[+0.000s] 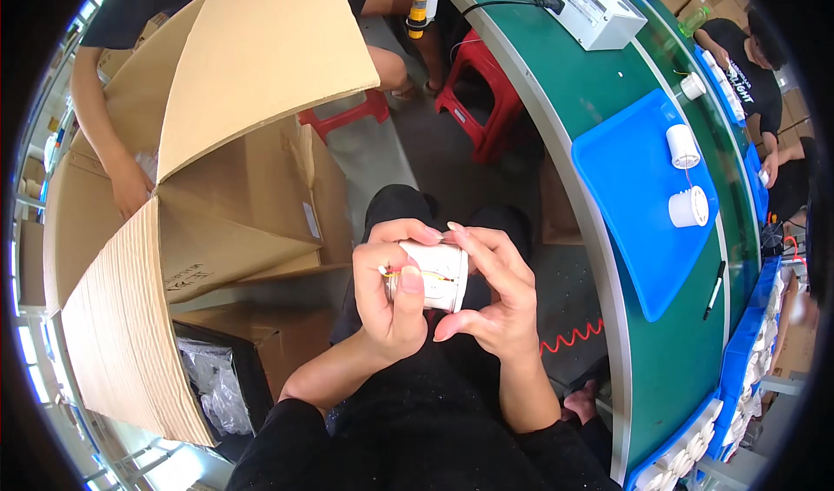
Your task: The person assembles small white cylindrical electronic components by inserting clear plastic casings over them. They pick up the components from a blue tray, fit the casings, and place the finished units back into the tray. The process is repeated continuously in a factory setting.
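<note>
Hands both gripping small white cylindrical part over lap, left hand w/ thumb on its red/yellow wires, right hand cupping other side; wires look not yet tucked, two similar parts on blue tray.

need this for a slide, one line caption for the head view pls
Left hand and right hand hold a white cylinder with wires over the lap, beside a green bench and cardboard boxes.

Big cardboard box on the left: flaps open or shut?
Open. The cardboard box has its flaps raised and spread, with clear plastic bags visible inside.
</note>
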The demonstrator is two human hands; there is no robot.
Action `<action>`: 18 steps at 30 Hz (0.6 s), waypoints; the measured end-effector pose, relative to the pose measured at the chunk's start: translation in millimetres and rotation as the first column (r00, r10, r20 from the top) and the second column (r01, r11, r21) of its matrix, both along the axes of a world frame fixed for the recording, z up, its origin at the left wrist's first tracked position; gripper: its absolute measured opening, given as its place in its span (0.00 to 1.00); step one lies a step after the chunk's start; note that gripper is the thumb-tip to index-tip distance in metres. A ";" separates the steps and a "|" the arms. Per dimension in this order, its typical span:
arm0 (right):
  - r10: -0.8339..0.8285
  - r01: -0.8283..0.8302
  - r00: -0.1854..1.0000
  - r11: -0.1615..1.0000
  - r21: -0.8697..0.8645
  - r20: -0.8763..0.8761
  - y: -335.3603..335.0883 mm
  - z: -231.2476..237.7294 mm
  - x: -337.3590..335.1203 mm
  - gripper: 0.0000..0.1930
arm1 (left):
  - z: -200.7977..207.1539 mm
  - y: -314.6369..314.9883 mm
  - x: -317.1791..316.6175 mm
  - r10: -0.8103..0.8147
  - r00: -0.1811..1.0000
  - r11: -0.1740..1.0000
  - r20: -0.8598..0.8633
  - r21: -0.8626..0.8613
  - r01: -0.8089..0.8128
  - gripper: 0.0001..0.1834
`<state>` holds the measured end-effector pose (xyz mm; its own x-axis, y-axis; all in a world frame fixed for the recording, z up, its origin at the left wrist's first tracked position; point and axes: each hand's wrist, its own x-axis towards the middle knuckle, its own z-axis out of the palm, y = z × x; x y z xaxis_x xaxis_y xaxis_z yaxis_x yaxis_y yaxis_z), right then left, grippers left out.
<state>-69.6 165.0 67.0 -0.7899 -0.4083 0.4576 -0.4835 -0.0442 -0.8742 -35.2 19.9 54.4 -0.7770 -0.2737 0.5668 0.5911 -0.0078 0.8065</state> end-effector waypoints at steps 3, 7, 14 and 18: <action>0.051 -0.053 0.993 0.999 0.013 0.105 3.5 4.6 0.3 0.47 | 3.5 3.3 -2.4 -0.087 0.985 0.987 0.149 0.144 0.065 0.10; 0.092 -0.075 0.953 0.995 -0.067 0.290 8.7 -4.6 -1.4 0.47 | 16.6 7.9 -3.2 -0.394 0.864 0.819 0.314 0.546 0.175 0.13; -0.116 0.096 0.972 0.990 0.105 0.205 25.4 -11.0 -13.0 0.40 | 12.3 5.1 1.0 -0.631 0.606 0.735 0.485 0.625 0.265 0.27; -0.204 0.203 0.979 0.932 0.301 -0.029 27.8 -2.6 -12.4 0.48 | 11.2 7.7 -3.7 -0.759 0.501 0.586 0.417 0.773 0.245 0.33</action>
